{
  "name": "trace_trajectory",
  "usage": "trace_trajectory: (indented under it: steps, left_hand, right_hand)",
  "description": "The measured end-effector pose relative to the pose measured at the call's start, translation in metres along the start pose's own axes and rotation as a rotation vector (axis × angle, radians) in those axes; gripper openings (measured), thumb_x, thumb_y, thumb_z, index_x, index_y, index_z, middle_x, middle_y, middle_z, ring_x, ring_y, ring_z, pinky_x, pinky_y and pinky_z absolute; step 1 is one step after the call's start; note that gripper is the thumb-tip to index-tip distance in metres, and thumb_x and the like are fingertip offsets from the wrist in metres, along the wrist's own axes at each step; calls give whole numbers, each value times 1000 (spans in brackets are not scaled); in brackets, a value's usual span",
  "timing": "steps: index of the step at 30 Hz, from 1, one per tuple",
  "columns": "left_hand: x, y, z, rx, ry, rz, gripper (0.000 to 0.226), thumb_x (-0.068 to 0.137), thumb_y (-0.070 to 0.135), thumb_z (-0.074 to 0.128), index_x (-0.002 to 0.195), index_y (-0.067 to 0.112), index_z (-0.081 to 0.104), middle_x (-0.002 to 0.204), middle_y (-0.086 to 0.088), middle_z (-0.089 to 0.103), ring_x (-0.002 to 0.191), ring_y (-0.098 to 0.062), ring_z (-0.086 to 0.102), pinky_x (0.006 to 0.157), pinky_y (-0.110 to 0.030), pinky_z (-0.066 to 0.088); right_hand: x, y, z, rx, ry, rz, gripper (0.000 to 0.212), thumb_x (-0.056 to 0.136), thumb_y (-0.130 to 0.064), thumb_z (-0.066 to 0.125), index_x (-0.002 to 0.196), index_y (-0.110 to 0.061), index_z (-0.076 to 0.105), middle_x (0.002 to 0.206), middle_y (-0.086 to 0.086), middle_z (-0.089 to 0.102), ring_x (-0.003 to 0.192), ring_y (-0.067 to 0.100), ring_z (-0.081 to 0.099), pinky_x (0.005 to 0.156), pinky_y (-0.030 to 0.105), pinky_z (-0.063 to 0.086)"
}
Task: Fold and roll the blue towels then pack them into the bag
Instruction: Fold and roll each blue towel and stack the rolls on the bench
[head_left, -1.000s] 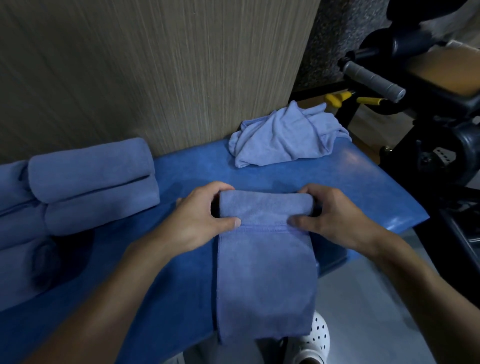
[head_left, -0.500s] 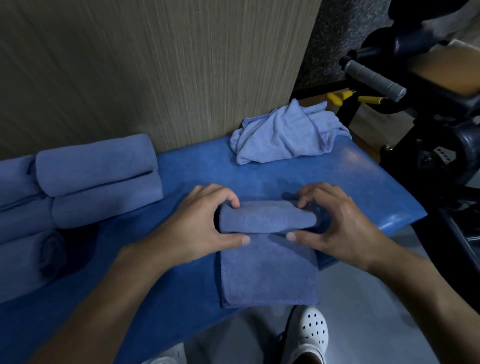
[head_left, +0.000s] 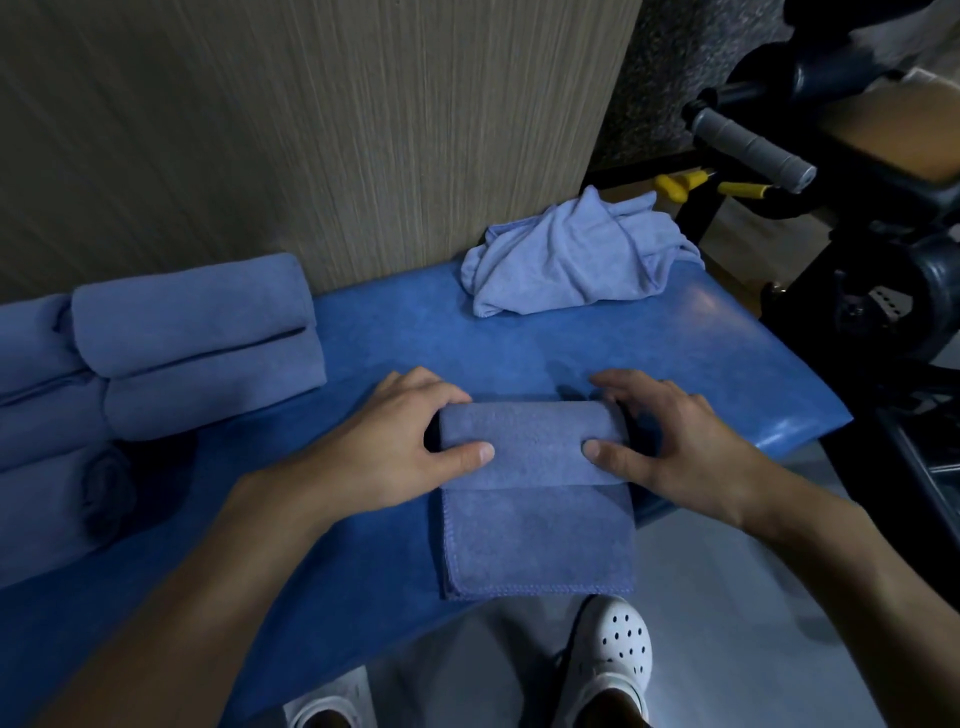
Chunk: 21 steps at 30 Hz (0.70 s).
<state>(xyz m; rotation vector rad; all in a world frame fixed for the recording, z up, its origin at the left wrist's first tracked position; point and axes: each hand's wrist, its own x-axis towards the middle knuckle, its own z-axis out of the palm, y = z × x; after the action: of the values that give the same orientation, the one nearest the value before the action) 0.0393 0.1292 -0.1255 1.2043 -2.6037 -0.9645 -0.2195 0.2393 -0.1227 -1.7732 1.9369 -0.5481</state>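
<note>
A folded blue towel (head_left: 537, 540) lies on the blue padded bench (head_left: 395, 343), its far end rolled up into a thick roll. My left hand (head_left: 395, 447) grips the roll's left end, thumb on top. My right hand (head_left: 670, 441) grips the right end the same way. The flat tail of the towel reaches just to the bench's near edge. Several finished rolled towels (head_left: 197, 343) are stacked at the left. A crumpled light-blue towel (head_left: 571, 254) sits at the back right of the bench. No bag is in view.
A wood-grain wall (head_left: 311, 130) stands right behind the bench. Black gym equipment with a grey grip handle (head_left: 748, 143) crowds the right side. Below the near edge of the bench are the grey floor and white perforated shoes (head_left: 613, 649).
The roll has grown thicker and moved toward me. The flat tail, which hung over the bench edge, is now shorter and lies on the bench. Both hands kept hold of the roll's ends.
</note>
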Motion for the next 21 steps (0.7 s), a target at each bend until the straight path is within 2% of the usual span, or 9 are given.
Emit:
trace_trajectory:
  steps: [2, 4, 6, 8, 10, 13, 17, 19, 21]
  left_hand:
    - [0, 1, -1, -55, 3, -7, 45, 72, 66, 65, 105, 37, 56, 103, 17, 56, 102, -5, 53, 94, -36, 46]
    - [-1, 2, -2, -136, 10, -15, 43, 68, 64, 68, 99, 38, 52, 96, 12, 63, 91, -9, 61, 83, -44, 52]
    - [0, 2, 0, -210, 37, -23, 48, 66, 62, 70, 103, 41, 48, 98, 13, 63, 88, -9, 63, 81, -44, 53]
    - [2, 1, 1, -272, 99, -26, 58, 66, 57, 74, 116, 45, 48, 106, 19, 58, 93, -3, 61, 86, -37, 53]
    - [5, 2, 2, -259, 187, 14, 60, 73, 43, 79, 126, 39, 51, 110, 21, 53, 102, -2, 57, 92, -28, 48]
    - [8, 8, 1, -122, 343, 196, 35, 76, 13, 78, 103, 25, 59, 99, 17, 50, 98, -4, 52, 86, -17, 40]
    - [8, 10, 5, 31, 373, 329, 44, 66, -5, 67, 88, 25, 43, 96, 11, 47, 89, -17, 51, 78, -38, 44]
    - [7, 8, 8, 60, 308, 317, 55, 65, -6, 64, 88, 32, 32, 101, 9, 50, 96, -21, 55, 81, -45, 44]
    - [5, 7, 10, 61, 243, 310, 54, 68, 0, 64, 88, 34, 27, 105, 7, 53, 106, -22, 56, 85, -46, 44]
  right_hand:
    - [1, -1, 0, 69, -25, 31, 69, 79, -49, 72, 139, -31, 44, 125, -12, 54, 117, 9, 50, 106, 41, 39]
    - [3, -2, -1, 135, -52, 50, 69, 79, -44, 75, 139, -27, 46, 124, -11, 52, 115, 7, 51, 104, 34, 42]
    - [6, -3, 0, 140, -44, 30, 61, 80, -37, 76, 134, -23, 52, 114, -12, 50, 106, 3, 51, 96, 27, 44]
    - [9, -6, 1, 115, 26, -11, 53, 80, -34, 77, 128, -21, 58, 107, -12, 47, 101, 3, 51, 91, 24, 43]
    - [12, -10, 2, 79, 152, -77, 46, 77, -29, 79, 118, -21, 60, 107, -7, 45, 102, 11, 50, 94, 31, 43]
    - [17, -16, 6, -37, 303, -195, 44, 70, -19, 79, 106, -22, 55, 107, -3, 43, 101, 21, 48, 89, 44, 45]
    - [17, -22, 10, -217, 353, -269, 43, 63, -9, 76, 95, -19, 49, 102, 0, 43, 93, 22, 43, 76, 39, 35]
    - [15, -22, 13, -259, 312, -268, 47, 60, -5, 75, 92, -20, 45, 104, -1, 43, 92, 21, 40, 75, 37, 32]
    - [13, -20, 15, -266, 274, -261, 50, 59, -5, 76, 91, -22, 42, 108, -2, 44, 94, 21, 40, 77, 39, 35]
